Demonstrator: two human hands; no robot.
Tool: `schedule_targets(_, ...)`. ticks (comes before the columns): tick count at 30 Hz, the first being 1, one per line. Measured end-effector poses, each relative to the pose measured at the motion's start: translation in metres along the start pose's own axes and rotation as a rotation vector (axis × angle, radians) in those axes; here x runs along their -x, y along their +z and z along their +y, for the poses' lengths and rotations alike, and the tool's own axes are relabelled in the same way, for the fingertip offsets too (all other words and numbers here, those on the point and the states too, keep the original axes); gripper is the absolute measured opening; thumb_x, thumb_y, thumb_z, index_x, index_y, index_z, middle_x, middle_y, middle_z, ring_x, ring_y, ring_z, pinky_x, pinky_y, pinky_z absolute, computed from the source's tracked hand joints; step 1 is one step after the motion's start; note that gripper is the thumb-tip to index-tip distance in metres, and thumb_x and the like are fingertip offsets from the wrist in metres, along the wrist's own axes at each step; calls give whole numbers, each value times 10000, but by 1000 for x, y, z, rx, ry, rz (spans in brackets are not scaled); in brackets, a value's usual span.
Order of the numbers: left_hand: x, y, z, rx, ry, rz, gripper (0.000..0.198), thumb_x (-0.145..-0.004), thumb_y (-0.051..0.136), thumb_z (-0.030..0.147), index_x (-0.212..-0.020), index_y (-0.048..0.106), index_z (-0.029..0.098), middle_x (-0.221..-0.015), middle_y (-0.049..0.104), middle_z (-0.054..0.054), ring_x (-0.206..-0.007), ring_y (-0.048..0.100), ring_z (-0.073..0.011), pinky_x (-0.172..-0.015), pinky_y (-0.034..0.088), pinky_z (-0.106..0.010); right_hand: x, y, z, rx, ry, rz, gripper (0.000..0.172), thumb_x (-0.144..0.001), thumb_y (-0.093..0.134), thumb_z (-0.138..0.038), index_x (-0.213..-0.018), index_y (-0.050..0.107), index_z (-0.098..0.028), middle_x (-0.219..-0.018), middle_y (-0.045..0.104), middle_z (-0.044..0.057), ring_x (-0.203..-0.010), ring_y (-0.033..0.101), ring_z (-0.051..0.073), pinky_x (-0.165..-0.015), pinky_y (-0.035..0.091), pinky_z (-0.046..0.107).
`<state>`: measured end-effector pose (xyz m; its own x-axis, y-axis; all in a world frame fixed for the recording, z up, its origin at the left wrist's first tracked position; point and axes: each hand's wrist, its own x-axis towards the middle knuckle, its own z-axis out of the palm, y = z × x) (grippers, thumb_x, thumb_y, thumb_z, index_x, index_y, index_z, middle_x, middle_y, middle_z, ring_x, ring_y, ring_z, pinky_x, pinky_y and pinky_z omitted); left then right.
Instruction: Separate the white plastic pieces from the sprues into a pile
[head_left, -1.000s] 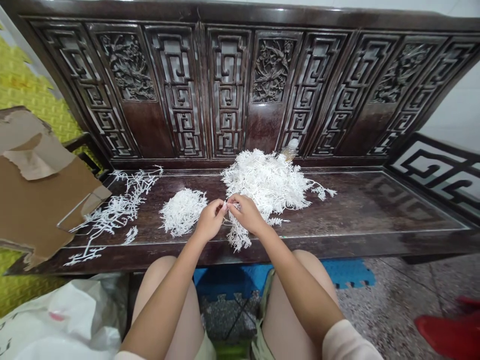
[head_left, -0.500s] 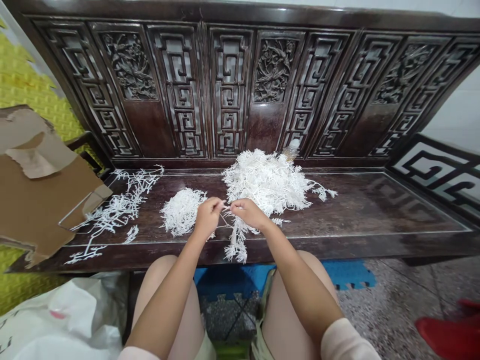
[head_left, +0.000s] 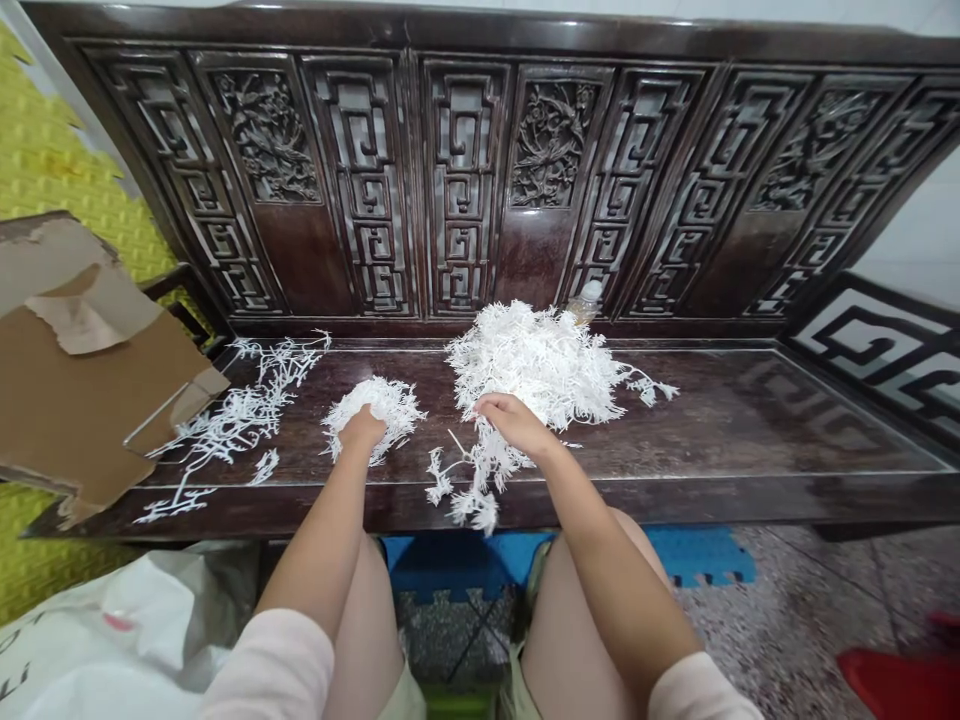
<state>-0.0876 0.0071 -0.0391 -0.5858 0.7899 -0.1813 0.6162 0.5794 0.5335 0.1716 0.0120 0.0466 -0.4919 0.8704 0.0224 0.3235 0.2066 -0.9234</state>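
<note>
My left hand (head_left: 364, 432) lies over the front of a small heap of fine white plastic pieces (head_left: 397, 405); its fingertips are hidden from me. My right hand (head_left: 510, 420) is closed in a pinch at the front left of a larger heap of feathery white plastic sprigs (head_left: 536, 355). It appears to grip a white plastic sprig (head_left: 491, 460), whose joint with the fingers is hard to see. Branching ends (head_left: 476, 508) hang at the bench's front edge below this hand. A thin stem with a tufted end (head_left: 441, 475) lies to their left.
Bare white branching stems (head_left: 240, 415) are spread at the left of the dark wooden bench (head_left: 712, 425). A torn cardboard box (head_left: 97, 390) stands at the far left, above a white bag (head_left: 127, 630). Behind the large heap is a clear bottle (head_left: 585, 300). A carved backrest (head_left: 536, 245) rises behind.
My left hand has moved left, away from my right hand, onto the small heap. The right hand stays near the large heap. A tufted stem now shows on the bench between them.
</note>
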Motion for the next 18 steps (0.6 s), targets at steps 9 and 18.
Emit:
schedule_targets(9, 49, -4, 51, 397, 460, -369, 432, -788, 315, 493, -910, 584, 177, -884, 606, -61, -786, 547, -171, -716, 403, -269, -8, 13, 21, 129, -53, -6, 177, -746, 398, -289, -716, 531, -176, -708, 517, -3, -663, 453, 119, -635, 336, 242)
schedule_targets(18, 93, 6, 76, 353, 687, -384, 350, -811, 292, 440, -661, 450, 167, -591, 418, 18, -597, 401, -124, -566, 303, -237, -7, 18, 16, 254, -133, -6, 185, -770, 404, -269, -688, 535, -166, -690, 524, 3, -682, 468, 122, -642, 328, 238)
